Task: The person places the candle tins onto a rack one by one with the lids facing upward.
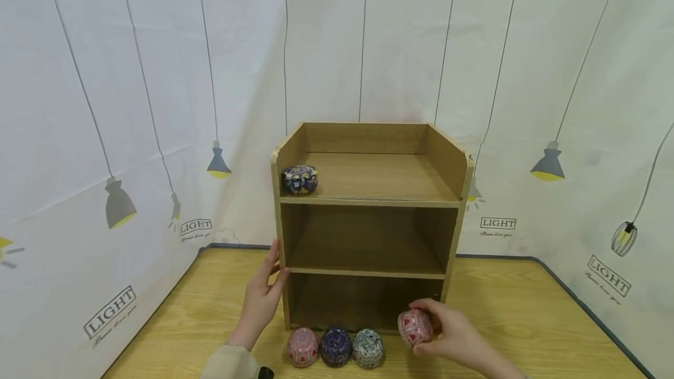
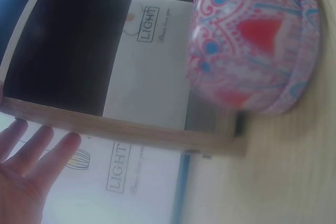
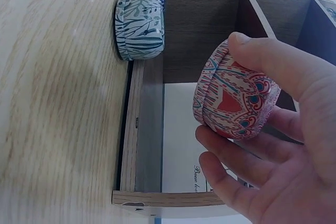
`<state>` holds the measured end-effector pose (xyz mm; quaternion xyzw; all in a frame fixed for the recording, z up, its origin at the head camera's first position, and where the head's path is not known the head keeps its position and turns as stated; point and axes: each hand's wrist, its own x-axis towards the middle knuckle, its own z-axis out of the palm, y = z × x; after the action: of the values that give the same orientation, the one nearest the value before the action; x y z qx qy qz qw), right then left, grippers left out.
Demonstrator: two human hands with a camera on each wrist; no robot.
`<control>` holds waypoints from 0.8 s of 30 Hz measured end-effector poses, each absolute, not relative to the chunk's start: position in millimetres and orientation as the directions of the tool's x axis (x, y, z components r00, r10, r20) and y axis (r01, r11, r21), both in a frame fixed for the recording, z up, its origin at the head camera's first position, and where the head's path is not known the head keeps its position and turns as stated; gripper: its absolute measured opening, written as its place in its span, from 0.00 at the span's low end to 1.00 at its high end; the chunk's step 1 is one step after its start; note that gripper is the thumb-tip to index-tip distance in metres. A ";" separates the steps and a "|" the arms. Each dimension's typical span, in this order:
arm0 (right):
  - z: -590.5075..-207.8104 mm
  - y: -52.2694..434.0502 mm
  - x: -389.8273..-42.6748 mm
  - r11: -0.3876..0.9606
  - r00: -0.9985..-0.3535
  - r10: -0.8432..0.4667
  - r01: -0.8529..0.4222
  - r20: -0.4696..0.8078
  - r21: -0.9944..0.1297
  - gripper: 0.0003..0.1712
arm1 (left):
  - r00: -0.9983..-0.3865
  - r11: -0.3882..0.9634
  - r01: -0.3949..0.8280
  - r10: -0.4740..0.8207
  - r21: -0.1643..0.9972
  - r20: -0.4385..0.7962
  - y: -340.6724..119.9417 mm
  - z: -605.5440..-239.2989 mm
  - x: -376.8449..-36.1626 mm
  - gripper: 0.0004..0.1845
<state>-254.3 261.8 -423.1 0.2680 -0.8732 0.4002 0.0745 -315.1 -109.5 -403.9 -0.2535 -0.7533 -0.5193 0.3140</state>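
Note:
My right hand point(image 1: 442, 332) grips a round pink-and-red patterned tin point(image 3: 236, 95), thumb on one side and fingers on the other, just in front of the shelf's bottom right corner. With straight fingers, my left hand point(image 1: 263, 294) touches the left side panel of the wooden shelf point(image 1: 363, 203). In a row before the shelf sit a pink tin point(image 1: 303, 347), a dark blue tin point(image 1: 336, 347) and a white-and-green leaf-patterned tin point(image 1: 368, 348). A dark floral tin point(image 1: 301, 180) stands at the left end of the top shelf.
The shelf stands on a light wood-grain table point(image 1: 505, 303), with two open compartments under its top tier. Behind and on both sides hangs a white backdrop point(image 1: 337, 40) printed with lamps and the word LIGHT.

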 end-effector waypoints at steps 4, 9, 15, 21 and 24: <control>-419.6 262.2 -254.2 0.528 -0.849 -0.412 -0.518 0.330 -0.673 0.37 | -0.677 0.334 0.705 0.057 0.625 0.734 -109.8 -403.2 -314.5 0.32; -419.8 263.7 -255.8 0.524 -0.861 -0.406 -0.494 0.307 -0.693 0.38 | -0.673 0.327 0.712 0.063 0.622 0.737 -110.2 -402.4 -314.2 0.32; -420.0 263.6 -255.2 0.513 -0.845 -0.405 -0.525 0.348 -0.679 0.40 | -0.661 0.331 0.721 0.068 0.609 0.747 -110.9 -403.5 -314.8 0.32; -421.0 264.4 -253.8 0.516 -0.818 -0.416 -0.572 0.398 -0.638 0.39 | -0.661 0.335 0.721 0.067 0.607 0.748 -110.7 -404.6 -315.2 0.32; -421.1 264.3 -254.0 0.515 -0.809 -0.423 -0.585 0.408 -0.626 0.38 | -0.662 0.331 0.720 0.061 0.610 0.747 -110.2 -404.5 -315.9 0.32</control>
<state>-254.0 264.3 -421.1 0.2915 -0.8644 0.3967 0.1020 -315.9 -110.2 -404.5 -0.2600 -0.7511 -0.5164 0.3187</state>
